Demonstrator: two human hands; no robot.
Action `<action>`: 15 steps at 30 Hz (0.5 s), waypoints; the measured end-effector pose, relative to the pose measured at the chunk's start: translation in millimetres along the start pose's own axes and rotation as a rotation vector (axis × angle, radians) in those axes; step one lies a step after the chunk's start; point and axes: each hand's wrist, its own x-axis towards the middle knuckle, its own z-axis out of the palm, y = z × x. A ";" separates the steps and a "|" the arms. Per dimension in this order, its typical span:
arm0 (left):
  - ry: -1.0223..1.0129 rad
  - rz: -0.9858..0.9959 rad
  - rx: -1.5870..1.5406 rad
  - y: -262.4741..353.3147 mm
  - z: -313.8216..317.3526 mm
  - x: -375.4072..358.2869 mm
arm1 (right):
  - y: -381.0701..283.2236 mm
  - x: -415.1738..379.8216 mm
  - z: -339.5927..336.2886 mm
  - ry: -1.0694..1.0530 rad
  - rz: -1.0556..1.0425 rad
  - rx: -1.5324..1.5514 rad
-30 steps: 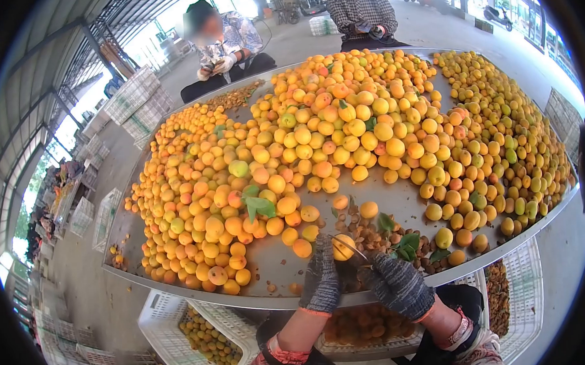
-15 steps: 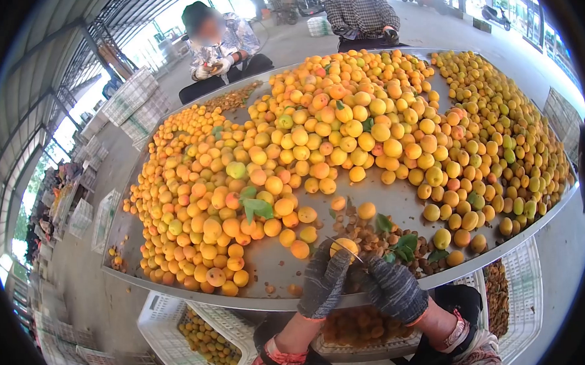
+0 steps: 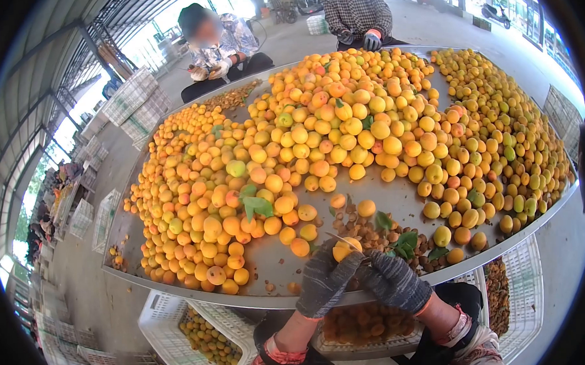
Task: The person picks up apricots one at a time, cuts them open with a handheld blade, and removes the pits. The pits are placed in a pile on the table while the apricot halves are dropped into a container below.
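Observation:
My left hand (image 3: pixel 326 280), in a dark grey knit glove, is closed around an apricot (image 3: pixel 345 249) at the near edge of the metal table. A thin metal blade (image 3: pixel 339 237) lies across the top of this fruit. It runs back toward my right hand (image 3: pixel 396 282), gloved the same way, whose fingers are pinched on its hidden end. Just beyond both hands lies a heap of brown apricot stones (image 3: pixel 356 228) with green leaves (image 3: pixel 406 243) at its right.
A large pile of apricots (image 3: pixel 329 115) covers much of the metal table (image 3: pixel 384 191). Greener ones (image 3: pixel 512 134) lie along the right. White crates (image 3: pixel 158 312) stand below the near edge, one holding fruit. Two people (image 3: pixel 211 49) (image 3: pixel 357 13) sit across the table.
The apricot and the blade have turned slightly between my hands, and my right hand has shifted a little left. Across the table, one person's gloved hand has come down near the edge.

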 end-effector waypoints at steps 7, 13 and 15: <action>-0.029 0.139 0.117 -1.7 -3.4 0.0 | 2.3 -6.5 8.4 -0.035 0.129 0.349; -0.043 0.125 -0.016 -9.6 -4.5 -2.6 | -8.9 8.8 -18.7 -0.063 -0.141 -0.151; -0.003 0.050 -0.045 -2.0 2.4 -1.4 | -6.4 5.3 -8.1 -0.040 -0.062 -0.152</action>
